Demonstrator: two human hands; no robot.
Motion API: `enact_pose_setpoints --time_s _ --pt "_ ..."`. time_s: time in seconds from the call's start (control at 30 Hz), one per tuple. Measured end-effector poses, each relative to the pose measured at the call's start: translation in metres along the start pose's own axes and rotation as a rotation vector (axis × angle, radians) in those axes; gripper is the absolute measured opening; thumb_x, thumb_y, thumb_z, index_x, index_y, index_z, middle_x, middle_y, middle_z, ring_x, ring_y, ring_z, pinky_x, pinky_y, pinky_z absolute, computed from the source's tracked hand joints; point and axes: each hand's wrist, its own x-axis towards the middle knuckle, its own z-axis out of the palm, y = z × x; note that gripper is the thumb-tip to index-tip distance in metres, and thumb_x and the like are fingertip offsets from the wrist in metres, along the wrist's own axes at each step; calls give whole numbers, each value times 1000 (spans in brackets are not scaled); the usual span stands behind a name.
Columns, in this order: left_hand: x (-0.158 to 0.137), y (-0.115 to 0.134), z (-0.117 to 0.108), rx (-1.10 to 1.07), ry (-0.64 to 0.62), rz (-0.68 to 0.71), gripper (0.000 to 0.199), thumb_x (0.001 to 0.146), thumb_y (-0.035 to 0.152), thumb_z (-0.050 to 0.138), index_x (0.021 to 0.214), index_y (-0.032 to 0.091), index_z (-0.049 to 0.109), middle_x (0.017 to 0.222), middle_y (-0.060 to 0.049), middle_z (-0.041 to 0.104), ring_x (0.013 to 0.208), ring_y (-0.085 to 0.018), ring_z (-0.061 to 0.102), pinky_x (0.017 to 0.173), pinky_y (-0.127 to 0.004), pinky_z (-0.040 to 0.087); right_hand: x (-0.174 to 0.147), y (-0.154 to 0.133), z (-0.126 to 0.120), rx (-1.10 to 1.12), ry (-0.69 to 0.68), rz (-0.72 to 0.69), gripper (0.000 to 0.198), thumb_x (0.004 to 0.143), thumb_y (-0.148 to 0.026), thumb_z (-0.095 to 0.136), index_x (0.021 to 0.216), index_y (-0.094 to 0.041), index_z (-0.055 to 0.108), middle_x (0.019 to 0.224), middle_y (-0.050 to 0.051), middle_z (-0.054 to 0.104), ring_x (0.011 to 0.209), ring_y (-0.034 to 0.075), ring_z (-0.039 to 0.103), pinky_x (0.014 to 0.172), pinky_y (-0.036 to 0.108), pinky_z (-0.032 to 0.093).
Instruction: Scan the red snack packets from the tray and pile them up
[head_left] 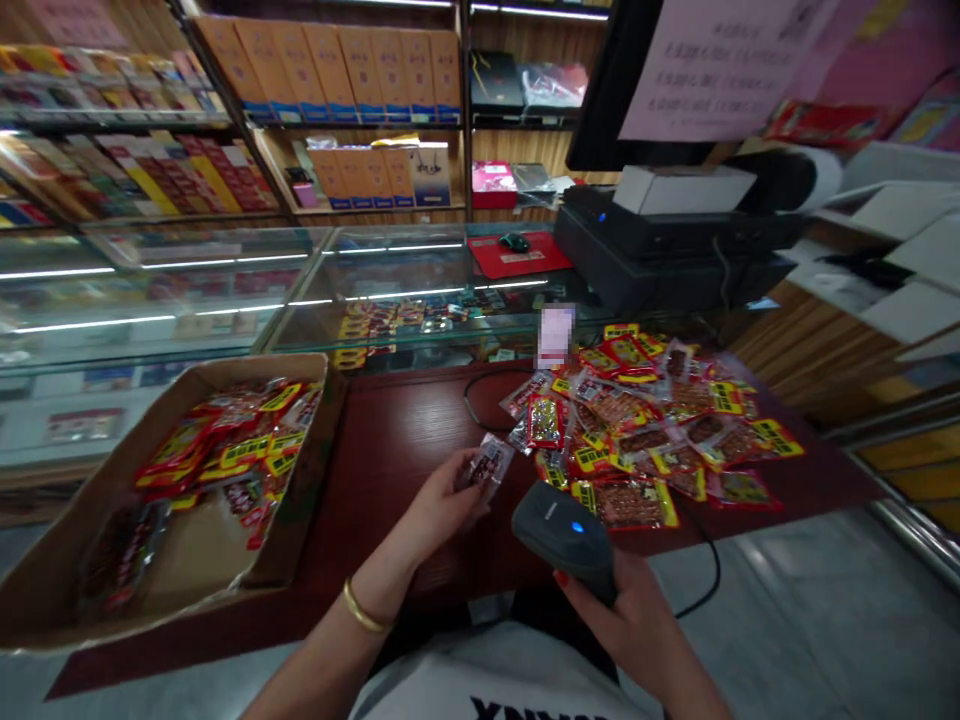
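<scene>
My left hand (442, 505) grips a small clear snack packet (489, 466) with dark contents, held over the red-brown table. In my right hand (626, 610) is a dark grey barcode scanner (562, 530), its blue light lit and its head pointing left towards the packet. Just beyond the scanner lies a spread heap of snack packets (637, 435), mostly red, yellow and clear, some overlapping. A shallow cardboard box (292, 540) stands at the left with more such packets (232, 440) inside, mainly towards its far end.
A glass display counter (300, 290) runs behind the table (390, 430). A black cash drawer and register (667, 250) stand at the back right, below a monitor (611, 90). A black cable (709, 580) hangs by the table edge. Boxed goods (337, 75) fill the shelves.
</scene>
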Motion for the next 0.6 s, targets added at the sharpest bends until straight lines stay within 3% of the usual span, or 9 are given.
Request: enact_pose_setpoints --time_s 0.1,0.23,0.3,0.37,0.47,0.6 --pt "49 23 39 -149 -70 25 49 73 16 69 122 20 62 109 -6 72 82 -15 69 71 -27 58 -15 17 -3 35 76 100 33 92 -47 57 86 -19 74 56 1 70 54 20 67 58 28 54" --pt "124 74 100 -299 -280 31 44 72 9 66 115 15 66 89 -5 72 68 -14 67 65 -27 56 -27 29 -3 61 152 200 39 91 -52 58 74 -20 70 51 1 65 47 18 61 45 25 45" --pt "151 91 121 -338 -286 50 34 74 9 67 108 12 68 89 -8 73 74 -15 68 70 -26 56 -28 27 -4 51 185 211 38 90 -51 58 71 -20 69 51 1 65 47 18 60 45 25 46" --pt "159 92 129 -356 -217 75 30 75 9 69 104 11 69 93 -9 73 80 -15 68 75 -24 54 -27 25 -5 37 194 194 38 90 -50 58 68 -21 68 50 1 65 47 18 60 47 26 48" --pt "134 65 108 -341 -123 104 32 73 11 75 105 12 70 99 -8 74 83 -14 67 79 -25 52 -26 28 -5 1 148 157 44 90 -54 57 60 -23 64 47 2 65 45 20 63 50 28 52" --pt "49 29 31 -124 69 286 25 77 18 71 102 15 74 103 -9 75 88 -17 68 79 -28 53 -27 53 -2 -86 19 126 45 82 -64 62 59 -26 71 54 6 74 51 26 72 48 30 56"
